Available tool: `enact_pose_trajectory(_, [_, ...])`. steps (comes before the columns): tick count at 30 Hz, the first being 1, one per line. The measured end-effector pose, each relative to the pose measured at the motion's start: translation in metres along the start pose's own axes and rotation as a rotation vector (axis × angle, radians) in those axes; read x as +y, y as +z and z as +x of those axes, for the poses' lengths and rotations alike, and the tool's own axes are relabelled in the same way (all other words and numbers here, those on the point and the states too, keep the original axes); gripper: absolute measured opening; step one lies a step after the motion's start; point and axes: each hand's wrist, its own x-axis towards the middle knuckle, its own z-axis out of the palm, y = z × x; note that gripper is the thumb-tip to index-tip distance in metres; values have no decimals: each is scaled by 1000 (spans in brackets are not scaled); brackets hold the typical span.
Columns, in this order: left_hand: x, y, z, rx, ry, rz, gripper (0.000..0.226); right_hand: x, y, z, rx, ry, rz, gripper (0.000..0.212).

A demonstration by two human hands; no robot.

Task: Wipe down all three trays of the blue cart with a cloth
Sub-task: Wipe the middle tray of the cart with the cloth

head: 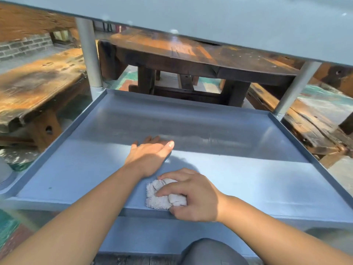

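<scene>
The blue cart's middle tray point(238, 180) fills the centre of the view, its far half in shade. My right hand point(193, 196) presses a crumpled white cloth point(162, 196) onto the tray near its front edge. My left hand point(150, 155) lies flat on the tray floor just beyond the cloth, fingers spread, holding nothing. The underside of the top tray point(210, 22) spans the upper part of the view. A lower tray point(145, 238) shows below the front edge.
Grey cart posts stand at the back left point(89, 58) and back right point(294, 90). Behind the cart is a dark wooden table point(191, 60), with weathered wooden benches at left point(34, 88) and right point(309, 123). My knee point(212, 253) is at the bottom.
</scene>
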Motion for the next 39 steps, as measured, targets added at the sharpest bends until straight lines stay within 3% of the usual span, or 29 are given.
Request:
enact_pose_trajectory(4, [0, 4, 3, -19, -18, 86, 84, 6, -2, 1, 166, -137, -139, 40])
enact_pose_trajectory(6, [0, 6, 3, -18, -12, 144, 82, 25, -15, -6, 253, -101, -202, 40])
enact_pose_trajectory(8, [-3, 8, 2, -12, 0, 199, 80, 57, -38, -18, 392, 83, -234, 42])
enact_pose_trajectory(13, [-4, 11, 5, -4, 22, 256, 82, 178, -120, -68, 789, 839, -140, 33])
enact_pose_trajectory(14, [-3, 11, 4, -5, 23, 266, 84, 201, -134, -79, 833, 954, -84, 39])
enact_pose_trajectory(15, [-3, 12, 4, -9, 24, 278, 86, 223, -143, -89, 799, 1058, -58, 50])
enact_pose_trajectory(18, [-2, 14, 4, -45, 34, 340, 85, 267, -142, -104, 411, 1265, -334, 63])
enact_pose_trajectory(20, [-1, 16, 5, -74, 51, 382, 84, 285, -138, -99, 351, 1220, -425, 66])
enact_pose_trajectory(23, [1, 15, 6, -99, 68, 429, 88, 292, -145, -77, 370, 1185, -316, 66])
enact_pose_trajectory(31, [8, 14, 6, -116, 88, 468, 90, 281, -130, -18, 321, 1067, -280, 38])
enact_pose_trajectory(39, [7, 13, 5, -89, 78, 352, 96, 206, -72, 79, 220, 749, -211, 50])
